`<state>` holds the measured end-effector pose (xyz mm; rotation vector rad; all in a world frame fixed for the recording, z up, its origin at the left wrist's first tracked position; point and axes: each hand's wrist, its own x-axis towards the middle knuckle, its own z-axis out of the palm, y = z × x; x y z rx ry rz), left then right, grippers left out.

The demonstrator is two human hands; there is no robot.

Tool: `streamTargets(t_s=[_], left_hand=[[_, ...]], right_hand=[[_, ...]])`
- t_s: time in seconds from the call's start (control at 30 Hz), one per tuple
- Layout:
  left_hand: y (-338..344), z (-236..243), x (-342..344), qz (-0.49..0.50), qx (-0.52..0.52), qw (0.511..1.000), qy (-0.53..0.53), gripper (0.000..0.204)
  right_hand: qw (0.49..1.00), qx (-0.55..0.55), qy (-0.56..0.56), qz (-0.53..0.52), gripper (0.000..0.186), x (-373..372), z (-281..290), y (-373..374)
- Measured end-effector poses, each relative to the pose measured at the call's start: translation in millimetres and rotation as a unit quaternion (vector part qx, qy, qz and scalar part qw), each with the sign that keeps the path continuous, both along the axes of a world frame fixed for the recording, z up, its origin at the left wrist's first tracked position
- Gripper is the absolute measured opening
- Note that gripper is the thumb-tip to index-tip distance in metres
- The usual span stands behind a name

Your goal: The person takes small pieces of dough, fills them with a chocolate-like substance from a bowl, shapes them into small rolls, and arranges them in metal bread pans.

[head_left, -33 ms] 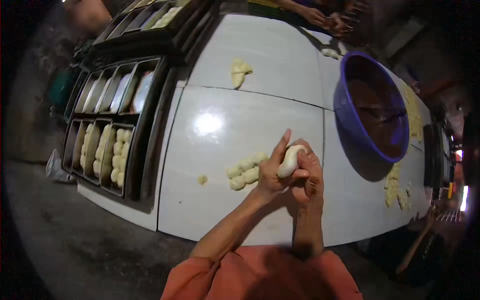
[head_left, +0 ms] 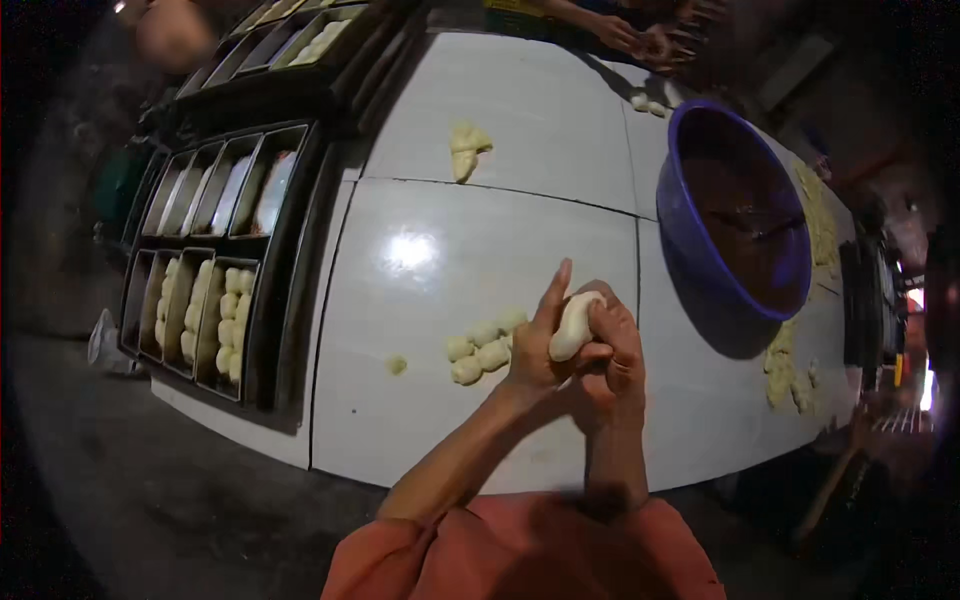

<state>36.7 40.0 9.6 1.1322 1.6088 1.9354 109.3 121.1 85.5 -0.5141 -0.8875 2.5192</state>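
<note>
A pale piece of dough (head_left: 572, 330), smooth and oblong, is held between my two hands above the white table. My left hand (head_left: 538, 350) cradles its lower end, one finger pointing up beside it. The fingers of my right hand (head_left: 618, 345) press on its upper right side, and some fingers are hidden behind the dough. Just left of my hands, several rounded dough balls (head_left: 480, 347) lie in two short rows. A small dab of dough (head_left: 396, 365) sits farther left.
Metal loaf pans (head_left: 240, 390) stand at the left, some filled with dough balls. A purple basin (head_left: 672, 215) with brown contents stands right. A dough scrap (head_left: 465, 150) lies on the far tabletop (head_left: 540, 105). Another person's hands (head_left: 640, 42) are at the far edge.
The dough in my hands looks less curled and a little longer at its upper end. The whole view has shifted slightly.
</note>
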Motion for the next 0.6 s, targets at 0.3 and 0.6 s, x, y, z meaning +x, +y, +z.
streamTargets(t_s=[0.3,0.6], left_hand=[[-27,30,-34,-0.065,-0.199,0.969,-0.131,0.051],[-30,43,-42,-0.095,-0.266,0.956,-0.086,0.037]], right_hand=[[0.843,0.412,-0.259,-0.231,0.022,65,42,207],[0.64,0.518,-0.495,0.278,0.042,86,-47,318]])
